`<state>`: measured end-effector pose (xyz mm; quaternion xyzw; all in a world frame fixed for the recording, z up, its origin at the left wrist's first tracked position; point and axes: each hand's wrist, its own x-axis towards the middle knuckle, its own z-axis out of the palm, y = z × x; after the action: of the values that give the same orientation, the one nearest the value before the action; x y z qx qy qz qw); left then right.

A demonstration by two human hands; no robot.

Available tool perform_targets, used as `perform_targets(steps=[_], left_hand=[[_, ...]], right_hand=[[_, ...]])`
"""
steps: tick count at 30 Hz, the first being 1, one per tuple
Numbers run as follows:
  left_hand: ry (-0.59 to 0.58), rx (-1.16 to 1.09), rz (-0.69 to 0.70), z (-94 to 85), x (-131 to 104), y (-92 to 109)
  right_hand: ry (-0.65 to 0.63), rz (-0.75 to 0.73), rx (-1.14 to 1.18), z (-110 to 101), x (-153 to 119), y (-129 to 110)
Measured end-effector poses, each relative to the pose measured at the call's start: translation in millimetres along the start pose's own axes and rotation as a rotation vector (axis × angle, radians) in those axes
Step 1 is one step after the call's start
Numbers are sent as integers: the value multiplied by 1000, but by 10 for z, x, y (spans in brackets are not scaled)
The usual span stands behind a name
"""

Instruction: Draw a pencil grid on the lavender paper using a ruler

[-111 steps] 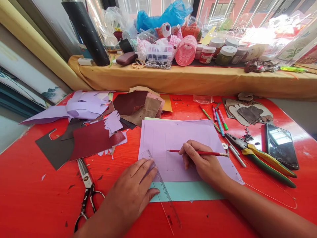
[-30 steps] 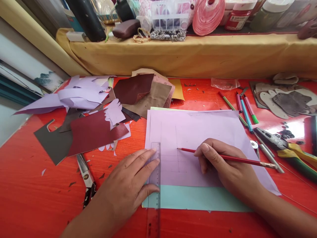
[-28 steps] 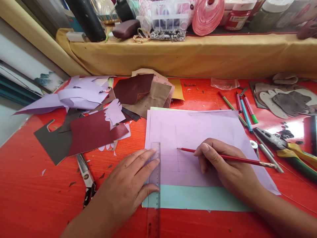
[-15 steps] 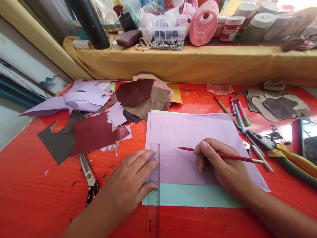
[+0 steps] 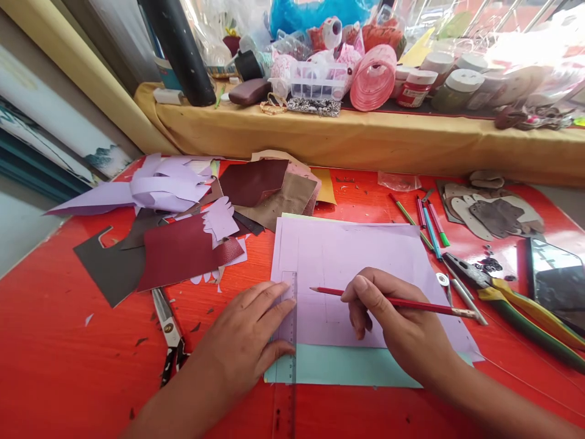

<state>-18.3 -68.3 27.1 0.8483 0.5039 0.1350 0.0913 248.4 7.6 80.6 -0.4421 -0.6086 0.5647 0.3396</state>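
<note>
My left hand point(image 5: 249, 332) lies flat with fingers spread on a clear ruler point(image 5: 287, 372), pressing it along the left side of a lilac paper sheet point(image 5: 379, 244). The ruler's lower end runs past the paper's near edge. In my right hand point(image 5: 388, 311), closed, is a red pencil point(image 5: 411, 302); its tip points left, a little to the right of the ruler, and I cannot tell whether it touches the paper. Faint pencil lines mark the sheet. A light green sheet point(image 5: 342, 366) shows beneath it.
Scissors point(image 5: 169, 332) lie left of my left hand, below leather pieces point(image 5: 183, 253) and lilac scraps point(image 5: 171, 183). To the right are pliers point(image 5: 507, 286), markers point(image 5: 432, 222), a phone point(image 5: 555, 277) and cut leather shapes point(image 5: 498, 210). A cloth-covered ledge point(image 5: 320, 137) with jars stands behind.
The pencil and my right hand have shifted left, bringing the tip closer to the ruler. My left hand stays on the ruler. The view has turned slightly.
</note>
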Motion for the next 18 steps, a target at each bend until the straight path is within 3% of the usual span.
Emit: perform_targets(steps=[8,18], left_hand=[[14,24,14,35,-9,16],[17,44,4,2,-26,38]], right_hand=[[20,16,131,180,171,125],[11,4,90,122,191,293]])
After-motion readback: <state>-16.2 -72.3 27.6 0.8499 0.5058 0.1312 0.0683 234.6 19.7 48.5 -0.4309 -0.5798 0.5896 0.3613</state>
